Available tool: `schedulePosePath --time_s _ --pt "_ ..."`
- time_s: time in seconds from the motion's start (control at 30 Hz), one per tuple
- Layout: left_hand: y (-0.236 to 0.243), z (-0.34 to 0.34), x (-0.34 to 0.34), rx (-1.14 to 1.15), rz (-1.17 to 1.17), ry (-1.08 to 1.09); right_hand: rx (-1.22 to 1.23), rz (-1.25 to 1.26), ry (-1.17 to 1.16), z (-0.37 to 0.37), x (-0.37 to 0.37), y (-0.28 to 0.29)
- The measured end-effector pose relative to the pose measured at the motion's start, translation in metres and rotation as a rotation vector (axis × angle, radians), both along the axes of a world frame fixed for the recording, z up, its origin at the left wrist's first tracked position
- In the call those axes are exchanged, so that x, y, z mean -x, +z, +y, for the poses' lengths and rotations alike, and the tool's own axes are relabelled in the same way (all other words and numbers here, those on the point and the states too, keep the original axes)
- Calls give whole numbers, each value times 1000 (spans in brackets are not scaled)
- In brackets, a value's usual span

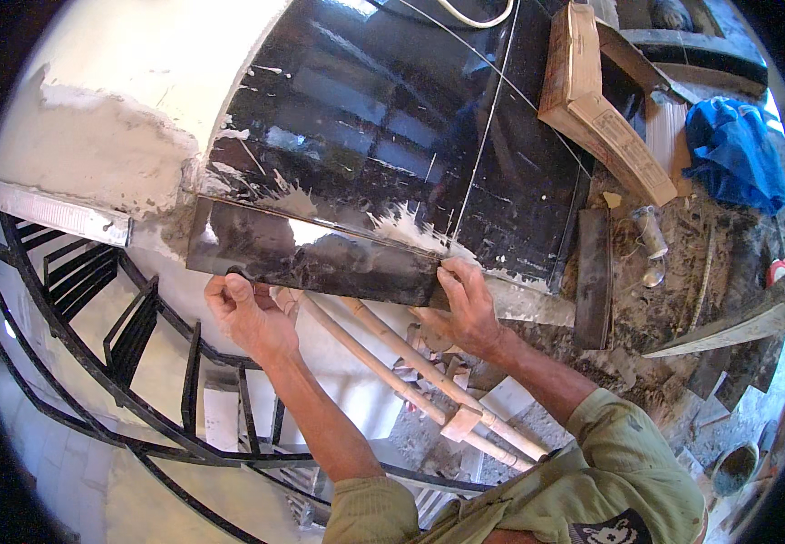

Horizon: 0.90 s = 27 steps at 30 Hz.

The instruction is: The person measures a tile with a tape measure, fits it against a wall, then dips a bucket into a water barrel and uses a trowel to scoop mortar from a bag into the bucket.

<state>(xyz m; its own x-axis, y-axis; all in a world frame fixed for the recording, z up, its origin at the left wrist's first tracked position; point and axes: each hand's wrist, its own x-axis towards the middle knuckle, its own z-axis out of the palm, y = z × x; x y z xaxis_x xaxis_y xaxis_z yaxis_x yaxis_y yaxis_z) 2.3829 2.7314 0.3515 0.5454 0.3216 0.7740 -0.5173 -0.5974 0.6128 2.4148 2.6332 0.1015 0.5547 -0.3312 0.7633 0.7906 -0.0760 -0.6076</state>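
Note:
A long narrow black tile strip (320, 258) lies along the front edge of the glossy black tiled surface (365, 100). My left hand (256, 317) grips its lower edge near the left end, thumb on the front and fingers partly hidden below. Around its right end is my right hand (469, 304), with fingers over the top edge and the rest partly behind the strip. White cement smears (406, 227) mark the black surface just above the strip.
Below are wooden poles (401, 358) and a black metal railing (193, 444). An opened cardboard box (605, 136), a blue cloth (737, 154) and another dark strip (594, 276) are at the right. A clear bottle (651, 231) lies on the dirty ground. A plastered wall (111, 136) stands at the left.

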Motion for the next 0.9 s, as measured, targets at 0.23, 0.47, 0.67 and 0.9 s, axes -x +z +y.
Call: schedulePosePath --time_s 0.23,0.47,0.67,0.9 --pt "6 22 15 -31 59 189 55 9 23 5 14 12" --pt "-10 13 -4 58 -64 -48 56 2 -53 -1 6 3" --pt "-5 1 5 93 -116 -38 152 2 -22 -5 12 14" --pt "5 0 12 57 23 33 189 -19 4 -6 3 6"
